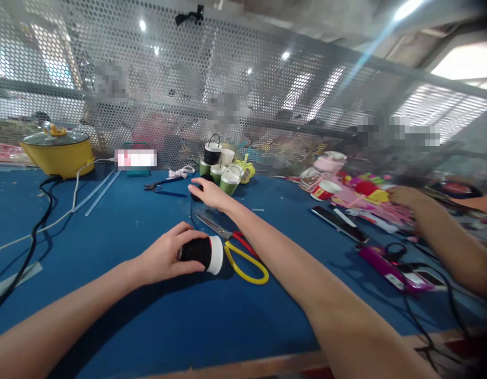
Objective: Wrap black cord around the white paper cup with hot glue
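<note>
My left hand [164, 255] is wrapped round a small black cup [199, 251] with a white rim, lying on its side just above the blue tabletop. My right hand [209, 193] reaches forward, fingers curled about a dark round thing [206, 179], partly hidden, perhaps a roll of black cord. A thin dark strand runs down from there. Beneath my right forearm lie scissors [247, 266] with yellow and red handles, blades pointing away to the left. Small green cups [229, 182] stand right behind my right hand, with a black handled cup [212, 152] stacked on top.
Pliers [164, 183] and a blue stick [170, 193] lie left of my right hand. A yellow electric pot [57, 155] with cables stands at far left. On the right are a phone [340, 223], a purple box [393, 268] and another person's arm [436, 226] over pink craft pieces. Mesh panel [251, 95] behind.
</note>
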Demonstrator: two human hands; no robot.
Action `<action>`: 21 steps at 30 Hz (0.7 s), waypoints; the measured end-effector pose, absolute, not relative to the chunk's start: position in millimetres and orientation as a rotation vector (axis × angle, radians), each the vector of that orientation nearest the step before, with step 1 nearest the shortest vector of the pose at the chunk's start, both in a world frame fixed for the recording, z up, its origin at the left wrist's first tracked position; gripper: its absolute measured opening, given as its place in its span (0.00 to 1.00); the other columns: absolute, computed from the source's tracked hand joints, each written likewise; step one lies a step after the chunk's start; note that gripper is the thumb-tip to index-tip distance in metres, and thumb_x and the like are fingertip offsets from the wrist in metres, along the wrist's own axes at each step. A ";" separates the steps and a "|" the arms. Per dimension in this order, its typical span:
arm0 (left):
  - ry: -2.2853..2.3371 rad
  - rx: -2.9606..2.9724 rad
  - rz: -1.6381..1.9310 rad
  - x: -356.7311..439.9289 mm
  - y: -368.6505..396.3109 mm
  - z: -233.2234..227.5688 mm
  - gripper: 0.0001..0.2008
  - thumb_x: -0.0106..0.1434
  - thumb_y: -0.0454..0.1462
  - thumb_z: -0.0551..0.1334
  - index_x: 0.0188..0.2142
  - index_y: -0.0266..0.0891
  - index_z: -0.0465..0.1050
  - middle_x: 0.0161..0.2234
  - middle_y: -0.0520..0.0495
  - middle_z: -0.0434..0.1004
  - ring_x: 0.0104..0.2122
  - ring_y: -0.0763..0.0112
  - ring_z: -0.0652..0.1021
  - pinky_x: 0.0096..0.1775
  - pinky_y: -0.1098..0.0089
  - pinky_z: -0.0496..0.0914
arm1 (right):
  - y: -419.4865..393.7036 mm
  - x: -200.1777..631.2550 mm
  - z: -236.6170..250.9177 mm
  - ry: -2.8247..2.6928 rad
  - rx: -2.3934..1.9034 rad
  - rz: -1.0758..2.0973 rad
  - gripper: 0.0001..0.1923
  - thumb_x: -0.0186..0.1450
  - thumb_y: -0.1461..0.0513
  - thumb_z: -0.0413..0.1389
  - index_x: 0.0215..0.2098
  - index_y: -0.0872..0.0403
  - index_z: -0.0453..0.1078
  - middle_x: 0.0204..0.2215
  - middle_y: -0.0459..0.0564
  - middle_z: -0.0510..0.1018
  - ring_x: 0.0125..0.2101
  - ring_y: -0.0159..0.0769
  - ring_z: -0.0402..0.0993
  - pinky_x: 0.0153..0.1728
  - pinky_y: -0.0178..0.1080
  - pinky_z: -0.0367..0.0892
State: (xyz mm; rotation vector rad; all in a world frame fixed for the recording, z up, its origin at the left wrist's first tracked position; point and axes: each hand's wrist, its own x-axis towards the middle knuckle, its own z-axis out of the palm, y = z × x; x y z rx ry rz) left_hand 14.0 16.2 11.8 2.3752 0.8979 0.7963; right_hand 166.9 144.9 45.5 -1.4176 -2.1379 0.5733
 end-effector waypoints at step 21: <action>0.962 2.244 0.897 9.7 22.3 10.3 0.21 0.56 0.42 0.62 0.48 0.40 0.63 0.43 0.44 0.66 0.43 0.63 0.71 0.46 0.62 0.66 | 90.7 240.0 56.9 -1.992 -1.768 0.322 0.08 0.58 0.60 0.53 0.26 0.56 0.68 0.26 0.51 0.76 0.28 0.35 0.71 0.29 0.34 0.62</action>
